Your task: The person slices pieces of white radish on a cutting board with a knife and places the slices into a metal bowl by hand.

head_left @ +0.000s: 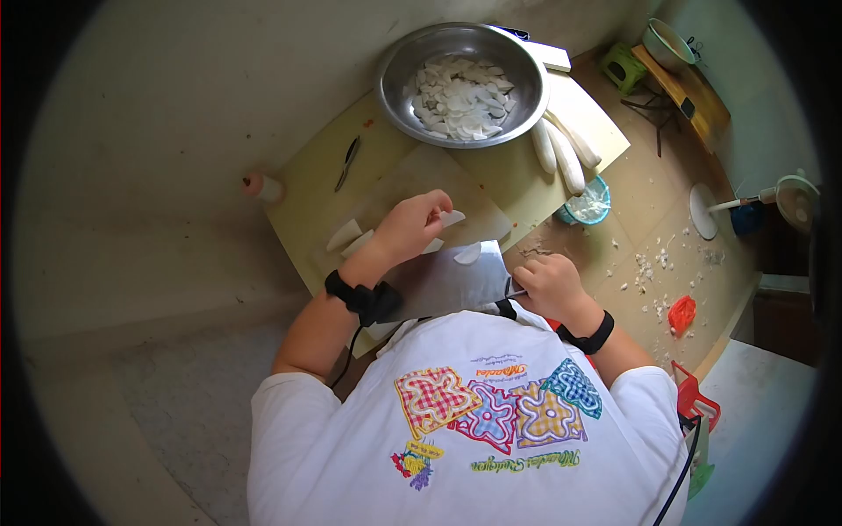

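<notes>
My right hand [554,285] is wrapped around the handle of a cleaver [425,285]. Its broad blade lies flat-on to the camera in front of my shirt, with a thin white slice [468,254] stuck to it. Over the cutting board [412,180], my left hand [412,226] has curled fingers; whatever they grip, if anything, is hidden. Beside its fingertips is a white vegetable piece [453,218]. More cut white pieces [345,235] lie left of that wrist. Behind the board stands a steel bowl [399,114] of white slices [460,98].
Long peeled white roots [566,156] lie right of the bowl. A peeler [347,164] rests on the table's left side; a pink-capped bottle [261,187] stands by the wall. Below the table's right edge are a blue basket [589,203] of peelings and scattered floor scraps [649,273].
</notes>
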### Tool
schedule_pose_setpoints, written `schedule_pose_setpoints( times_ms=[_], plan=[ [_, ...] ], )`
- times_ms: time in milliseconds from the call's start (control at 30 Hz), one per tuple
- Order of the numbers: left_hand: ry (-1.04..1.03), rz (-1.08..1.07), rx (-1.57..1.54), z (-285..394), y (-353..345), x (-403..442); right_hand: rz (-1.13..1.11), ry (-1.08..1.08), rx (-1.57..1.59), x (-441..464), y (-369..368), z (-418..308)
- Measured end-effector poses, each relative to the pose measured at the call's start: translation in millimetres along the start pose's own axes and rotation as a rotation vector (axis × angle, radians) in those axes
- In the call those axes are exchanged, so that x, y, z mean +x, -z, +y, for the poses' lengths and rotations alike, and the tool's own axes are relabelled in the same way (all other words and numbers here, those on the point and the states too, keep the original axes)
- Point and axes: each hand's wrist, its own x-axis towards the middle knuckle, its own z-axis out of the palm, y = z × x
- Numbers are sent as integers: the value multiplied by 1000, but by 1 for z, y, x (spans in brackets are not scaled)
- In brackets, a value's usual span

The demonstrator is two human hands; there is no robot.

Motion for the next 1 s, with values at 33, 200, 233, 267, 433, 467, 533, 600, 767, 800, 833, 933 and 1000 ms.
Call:
schedule_pose_setpoints(
  times_ms=[33, 200, 233, 267, 433, 467, 533, 600, 767, 800, 833, 933, 1000],
  plan=[
    [-55, -40, 1, -1, 0, 1, -1, 0, 0, 0, 1, -1],
    [-104, -166, 4, -13, -17, 5, -23, 33, -4, 0, 5, -5],
    [-66, -219, -6, -8, -18, 5, -22, 32, -5, 0, 5, -5],
    [-67, -220, -5, -3, -17, 5, -21, 37, 0, 0, 5, -6],
    [16, -470, 124, 12, -13, 12, -19, 43, 11, 0, 7, -7],
    [14, -474, 126, 9, -15, 15, -29, 48, 15, -1, 6, -6],
    [41, -482, 68, 4, -18, 22, -40, 51, 17, -3, 5, -4],
    [101, -504, 61, 4, -18, 30, -41, 63, 23, -6, 3, -4],
    [68, -403, 19, 10, -7, 70, -49, 33, 7, -14, 5, -5],
    [26, -347, -30, 9, 0, 84, -47, 28, 12, -15, 5, -6],
    [46, -312, -214, 4, 10, 103, -46, 27, 9, -17, 4, -6],
    [139, -119, -568, 7, 32, 132, -63, 8, 19, -21, -2, -7],
    [208, 48, -733, 6, 34, 133, -87, -19, 23, -24, -5, -8]
  ],
)
